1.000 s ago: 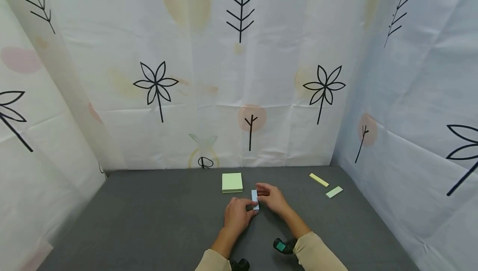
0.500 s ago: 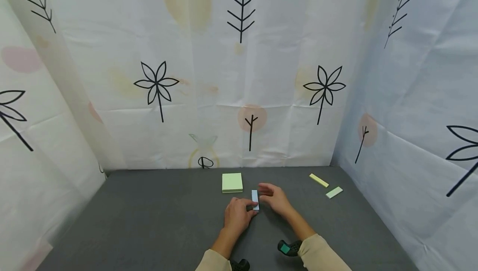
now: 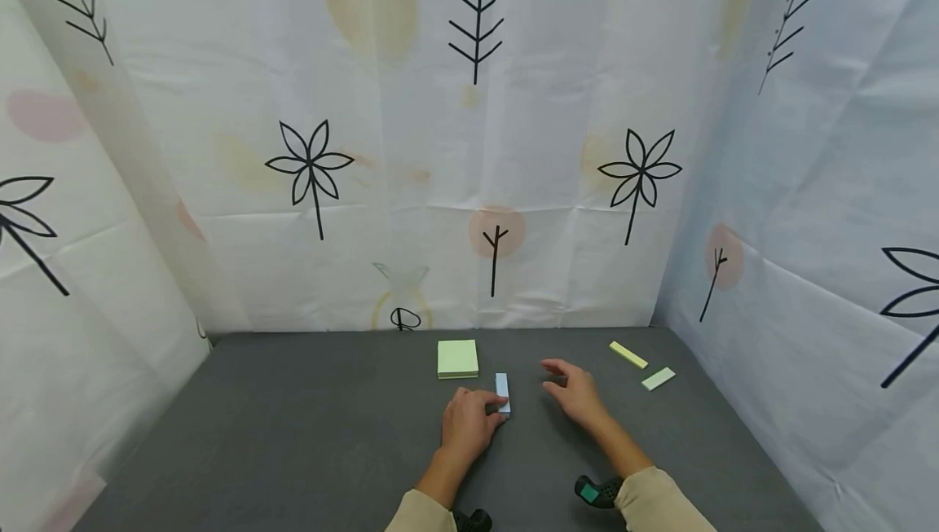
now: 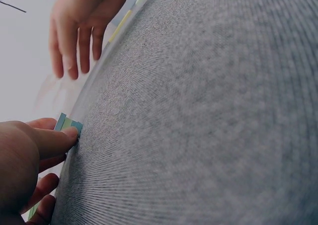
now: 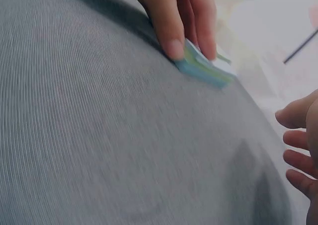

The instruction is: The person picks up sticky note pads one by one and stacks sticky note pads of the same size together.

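Note:
My left hand (image 3: pixel 465 422) pinches the near end of a narrow blue sticky-note pad (image 3: pixel 502 384) between thumb and fingers, down at the tabletop. From the side, in the left wrist view, the pad (image 4: pixel 72 122) shows a green layer between blue ones. The right wrist view also catches this layered edge on the pad (image 5: pixel 207 74), slightly blurred. To the right of it and apart from it is my right hand (image 3: pixel 575 393), with loosely bent fingers and nothing in its grasp. A square pale-green sticky-note pad (image 3: pixel 458 359) lies behind the left hand.
Towards the back right of the dark grey table (image 3: pixel 330 426) lie a thin yellow strip-shaped pad (image 3: pixel 628 354) and a pale-green one (image 3: pixel 658 379). White printed fabric (image 3: pixel 411 190) stands behind the table and along both sides.
My right hand has moved away from the blue sticky-note pad, to the right. The left hand keeps its pinch on the pad in about the same spot.

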Tool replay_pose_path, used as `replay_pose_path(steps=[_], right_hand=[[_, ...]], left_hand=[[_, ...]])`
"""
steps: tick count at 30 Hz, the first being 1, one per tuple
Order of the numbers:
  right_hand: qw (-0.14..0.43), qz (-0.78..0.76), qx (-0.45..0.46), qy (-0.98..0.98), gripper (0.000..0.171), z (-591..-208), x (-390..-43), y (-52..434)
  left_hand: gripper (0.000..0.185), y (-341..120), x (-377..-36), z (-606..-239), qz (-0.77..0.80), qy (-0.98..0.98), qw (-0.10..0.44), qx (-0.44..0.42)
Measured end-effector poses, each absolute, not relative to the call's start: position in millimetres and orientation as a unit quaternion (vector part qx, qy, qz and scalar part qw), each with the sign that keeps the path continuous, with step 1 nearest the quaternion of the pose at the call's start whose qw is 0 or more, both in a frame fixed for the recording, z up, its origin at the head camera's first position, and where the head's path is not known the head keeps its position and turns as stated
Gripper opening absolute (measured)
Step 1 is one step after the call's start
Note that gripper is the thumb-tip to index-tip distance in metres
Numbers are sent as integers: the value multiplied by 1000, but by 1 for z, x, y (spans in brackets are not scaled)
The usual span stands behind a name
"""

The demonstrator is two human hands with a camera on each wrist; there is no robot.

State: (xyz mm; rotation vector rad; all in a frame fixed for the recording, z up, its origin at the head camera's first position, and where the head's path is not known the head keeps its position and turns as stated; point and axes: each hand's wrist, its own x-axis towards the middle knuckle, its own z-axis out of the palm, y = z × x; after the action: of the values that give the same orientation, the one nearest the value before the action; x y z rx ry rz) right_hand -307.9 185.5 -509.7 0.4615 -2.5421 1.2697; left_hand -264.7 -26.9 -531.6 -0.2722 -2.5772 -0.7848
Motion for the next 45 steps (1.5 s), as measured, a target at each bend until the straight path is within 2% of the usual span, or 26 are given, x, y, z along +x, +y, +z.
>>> replay_pose_path(steps=[4,12,21,29,45], right_hand=[[163,384,162,-894,35,-511,-308,202],[187,318,145,-918,39,-514,-310,227],[182,282,118,-935,46,-517,-314,252],[201,231,75,-949,48,-519,-319,271],[104,224,-17,-969,66,-516,-323,303]], left_hand=[[24,-27,-264,-530,-287,-928,214,-98],[24,-26,-264,-529,-289,-929,208,-98],[24,-27,-263,-529,-290,-930,203,-99],[24,-27,-263,-528,-289,-930,203,-98],[24,-27,-264,-530,-292,-930,203,-94]])
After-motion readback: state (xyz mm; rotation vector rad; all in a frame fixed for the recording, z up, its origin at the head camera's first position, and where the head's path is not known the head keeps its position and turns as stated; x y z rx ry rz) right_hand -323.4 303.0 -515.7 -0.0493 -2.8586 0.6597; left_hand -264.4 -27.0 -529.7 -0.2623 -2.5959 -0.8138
